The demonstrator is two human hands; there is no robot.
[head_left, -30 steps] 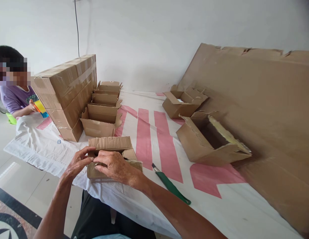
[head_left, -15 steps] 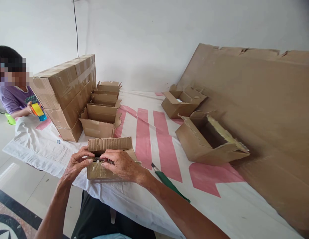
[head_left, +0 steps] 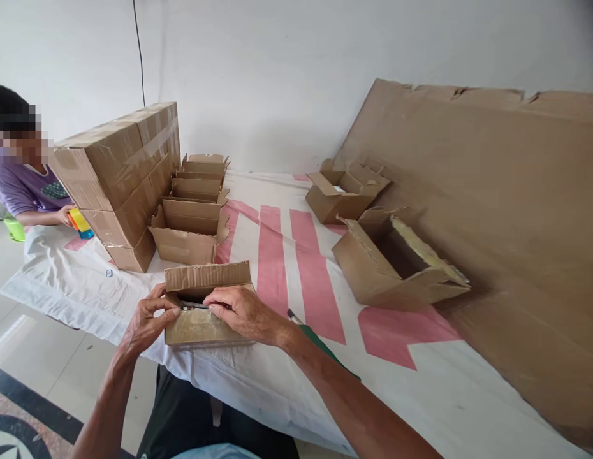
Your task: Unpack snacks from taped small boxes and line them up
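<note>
In front of me a small cardboard box (head_left: 205, 328) lies on the cloth, its long back flap raised and a dark gap showing along the top. My left hand (head_left: 150, 320) is closed on the box's left end, thumb on the top edge and fingers behind it. Over the gap, my right hand (head_left: 243, 312) has curled fingers at the middle of the opening. A thin greyish thing (head_left: 195, 307) shows in the gap by its fingertips; too little of it is visible to name. Under my right forearm lies a green-handled knife (head_left: 325, 347), partly covered.
Taped boxes (head_left: 115, 172) form a stack at left, with several open boxes (head_left: 189, 239) beside it. Two open boxes (head_left: 387, 261) stand at right before a large cardboard sheet (head_left: 492, 223). A person (head_left: 29, 185) at far left holds a tape dispenser (head_left: 80, 223).
My right hand has slid right along the box opening, away from my left hand, uncovering more of the gap. The person's tape dispenser sits slightly lower behind the stack.
</note>
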